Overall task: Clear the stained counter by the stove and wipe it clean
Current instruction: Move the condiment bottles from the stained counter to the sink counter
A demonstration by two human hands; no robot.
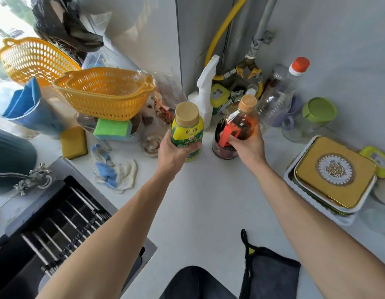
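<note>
2 bottles held upright: yellow bottle (186, 131) gripped by left hand (175, 151), red-handled bottle (241, 126) by right hand (246, 147). best parked among back-corner clutter, counter (204, 201) left wipeable.

My arms are bare from the hands all the way back to the lower edge of the view; no sleeves, cuffs or gloves show on either one. My left hand (176, 152) and right hand (247, 147) carry no rings, and neither wrist has a watch or band. Low in the middle, between my forearms, a patch of dark clothing (196, 283) that I wear shows, its fabric plain and unmarked.
</note>
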